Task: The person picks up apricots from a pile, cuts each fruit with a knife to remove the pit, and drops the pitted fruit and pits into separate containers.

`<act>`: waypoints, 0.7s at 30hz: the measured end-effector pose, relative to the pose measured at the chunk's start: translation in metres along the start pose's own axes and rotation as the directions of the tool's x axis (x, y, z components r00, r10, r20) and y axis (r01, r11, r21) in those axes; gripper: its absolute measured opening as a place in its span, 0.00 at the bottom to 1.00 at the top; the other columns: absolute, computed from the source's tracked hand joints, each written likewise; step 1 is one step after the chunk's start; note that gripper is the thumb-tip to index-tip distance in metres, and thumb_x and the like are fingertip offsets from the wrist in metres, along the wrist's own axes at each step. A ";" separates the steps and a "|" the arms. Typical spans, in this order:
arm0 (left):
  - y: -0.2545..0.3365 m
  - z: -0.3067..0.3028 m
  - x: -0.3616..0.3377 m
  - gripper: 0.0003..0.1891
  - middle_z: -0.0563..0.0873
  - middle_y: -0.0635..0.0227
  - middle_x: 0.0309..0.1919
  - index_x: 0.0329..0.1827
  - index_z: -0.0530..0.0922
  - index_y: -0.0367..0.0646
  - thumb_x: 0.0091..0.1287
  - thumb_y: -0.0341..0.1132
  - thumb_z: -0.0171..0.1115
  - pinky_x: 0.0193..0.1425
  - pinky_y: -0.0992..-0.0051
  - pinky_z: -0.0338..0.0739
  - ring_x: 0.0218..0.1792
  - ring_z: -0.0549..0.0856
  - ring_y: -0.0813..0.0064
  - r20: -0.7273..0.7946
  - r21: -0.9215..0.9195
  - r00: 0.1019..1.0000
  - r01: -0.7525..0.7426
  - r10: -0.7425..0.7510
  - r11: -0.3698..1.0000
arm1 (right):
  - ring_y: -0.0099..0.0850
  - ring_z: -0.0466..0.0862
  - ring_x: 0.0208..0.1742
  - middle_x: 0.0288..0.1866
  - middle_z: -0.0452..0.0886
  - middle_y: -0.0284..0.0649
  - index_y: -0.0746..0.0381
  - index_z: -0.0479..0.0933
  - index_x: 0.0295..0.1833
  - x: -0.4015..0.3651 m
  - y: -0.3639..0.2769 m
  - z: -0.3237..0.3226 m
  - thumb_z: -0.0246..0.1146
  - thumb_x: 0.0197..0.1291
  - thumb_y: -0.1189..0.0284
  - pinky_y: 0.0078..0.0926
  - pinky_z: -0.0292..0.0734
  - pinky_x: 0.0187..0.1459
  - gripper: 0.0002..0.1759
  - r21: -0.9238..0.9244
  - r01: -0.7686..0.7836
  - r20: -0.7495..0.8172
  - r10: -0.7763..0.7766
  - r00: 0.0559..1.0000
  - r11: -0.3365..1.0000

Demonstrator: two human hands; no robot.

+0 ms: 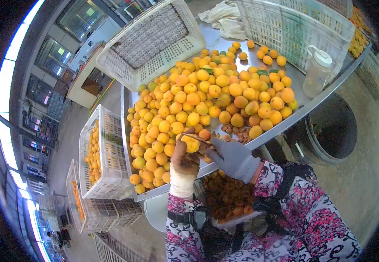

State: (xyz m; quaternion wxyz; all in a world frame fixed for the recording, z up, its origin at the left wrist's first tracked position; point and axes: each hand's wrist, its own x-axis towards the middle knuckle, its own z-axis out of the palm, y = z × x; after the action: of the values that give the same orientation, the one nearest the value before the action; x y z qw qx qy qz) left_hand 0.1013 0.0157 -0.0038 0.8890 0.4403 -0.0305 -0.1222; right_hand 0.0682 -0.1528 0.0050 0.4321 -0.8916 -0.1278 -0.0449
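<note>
Your bare left hand (184,160) pinches 1 orange-yellow fruit (189,144) between thumb and fingers, just above the near edge of the metal table (305,112). Your gloved right hand (237,159) is right up against it, fingers bent in; can't tell if they're gripping the thin dark strip (199,139) at the fruit, or if that strip is a blade

Looks like you're opening fruit and getting stones out, going by the brown pits (236,132) on the table near its front rim. To do it well: hold the fruit firmly but don't squash it, left thumb out of the strip's path. Work around the stone with short strokes, gloved side doing the pushing. Do it over the tub (231,198) below the table's near edge so drips don't hit the fruit pile (172,105) on top

Labels: no brand or writing I can read on the lidded bottle (318,74) on the table's right side, the crate (152,41) at its far left, or the dark bucket (332,126) below its right edge
</note>
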 end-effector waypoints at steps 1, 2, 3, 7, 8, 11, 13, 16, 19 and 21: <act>0.001 0.002 -0.001 0.32 0.78 0.54 0.48 0.63 0.65 0.34 0.63 0.49 0.57 0.54 0.64 0.75 0.50 0.78 0.61 0.007 -0.028 1.000 0.016 -0.016 0.999 | 0.51 0.81 0.28 0.24 0.79 0.51 0.61 0.69 0.44 0.000 0.001 0.001 0.48 0.66 0.56 0.47 0.74 0.31 0.18 -0.016 0.006 -0.002 -0.006 1.000 1.000; 0.001 0.005 -0.002 0.32 0.78 0.54 0.48 0.63 0.65 0.34 0.63 0.49 0.57 0.54 0.65 0.75 0.50 0.78 0.61 0.008 -0.027 1.000 0.017 -0.017 0.999 | 0.51 0.81 0.28 0.24 0.79 0.51 0.61 0.69 0.44 0.000 0.002 0.004 0.48 0.66 0.56 0.47 0.74 0.31 0.18 -0.016 0.004 -0.003 -0.004 1.000 1.000; 0.000 0.009 -0.003 0.31 0.78 0.54 0.48 0.63 0.65 0.34 0.64 0.49 0.56 0.54 0.65 0.75 0.49 0.79 0.62 -0.048 -0.033 0.999 0.002 -0.003 0.999 | 0.51 0.81 0.29 0.25 0.80 0.51 0.61 0.69 0.44 0.000 0.003 0.008 0.48 0.66 0.55 0.48 0.74 0.31 0.19 0.040 0.003 -0.005 -0.003 1.000 0.999; -0.004 0.011 -0.006 0.30 0.79 0.56 0.46 0.61 0.66 0.34 0.65 0.51 0.53 0.53 0.66 0.74 0.45 0.79 0.64 -0.004 -0.041 1.000 0.024 -0.024 0.999 | 0.53 0.81 0.31 0.28 0.80 0.53 0.63 0.67 0.47 -0.005 -0.002 0.020 0.48 0.66 0.53 0.49 0.74 0.32 0.22 0.156 -0.101 0.056 0.093 0.994 0.983; -0.005 0.012 -0.008 0.30 0.79 0.56 0.46 0.61 0.66 0.34 0.65 0.51 0.53 0.53 0.66 0.74 0.45 0.79 0.64 -0.006 -0.043 1.000 0.027 -0.027 0.999 | 0.53 0.81 0.31 0.28 0.80 0.53 0.63 0.67 0.47 -0.007 -0.002 0.024 0.48 0.66 0.53 0.49 0.74 0.32 0.22 0.156 -0.105 0.059 0.097 0.994 0.982; -0.009 0.016 -0.008 0.25 0.79 0.59 0.49 0.59 0.68 0.34 0.67 0.46 0.53 0.54 0.72 0.72 0.49 0.79 0.68 0.000 -0.131 0.999 0.041 -0.041 0.991 | 0.53 0.80 0.32 0.29 0.80 0.54 0.63 0.67 0.49 -0.007 0.000 0.028 0.48 0.66 0.53 0.50 0.74 0.34 0.22 0.115 -0.148 0.044 0.144 0.989 0.982; -0.013 0.012 -0.005 0.25 0.79 0.59 0.50 0.59 0.68 0.35 0.67 0.46 0.53 0.52 0.72 0.73 0.49 0.79 0.68 -0.036 -0.190 0.997 0.057 -0.065 0.980 | 0.53 0.80 0.32 0.28 0.79 0.55 0.63 0.67 0.50 -0.006 0.000 0.028 0.48 0.66 0.53 0.50 0.74 0.34 0.23 0.159 -0.207 0.079 0.197 0.977 0.965; 0.000 0.023 0.000 0.24 0.79 0.59 0.48 0.61 0.66 0.35 0.68 0.42 0.50 0.53 0.72 0.73 0.48 0.79 0.67 -0.020 0.239 0.997 -0.070 0.077 0.968 | 0.54 0.80 0.32 0.27 0.79 0.55 0.63 0.67 0.49 0.003 0.004 0.016 0.48 0.65 0.51 0.50 0.74 0.34 0.24 0.173 -0.119 0.037 0.114 0.993 0.978; 0.007 0.035 -0.007 0.25 0.79 0.59 0.48 0.64 0.63 0.36 0.67 0.38 0.48 0.55 0.73 0.73 0.49 0.78 0.68 0.015 0.510 0.989 -0.133 0.146 0.850 | 0.54 0.80 0.32 0.27 0.79 0.54 0.62 0.68 0.48 0.006 0.002 -0.003 0.48 0.65 0.52 0.50 0.74 0.32 0.23 0.106 -0.092 0.075 0.084 0.994 0.990; 0.009 0.040 -0.009 0.26 0.79 0.64 0.46 0.58 0.68 0.33 0.64 0.45 0.57 0.52 0.77 0.71 0.47 0.77 0.77 -0.007 0.600 0.980 -0.155 0.200 0.785 | 0.54 0.80 0.31 0.27 0.79 0.54 0.62 0.69 0.48 0.005 0.008 0.017 0.48 0.66 0.52 0.50 0.74 0.32 0.23 0.172 -0.090 0.030 0.086 0.996 0.981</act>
State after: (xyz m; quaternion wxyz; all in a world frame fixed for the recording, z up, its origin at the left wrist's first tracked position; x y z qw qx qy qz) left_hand 0.0875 -0.0078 0.0280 0.7134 0.6964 -0.0773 -0.0067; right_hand 0.0748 -0.1431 -0.0108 0.5079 -0.8560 -0.0966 -0.0048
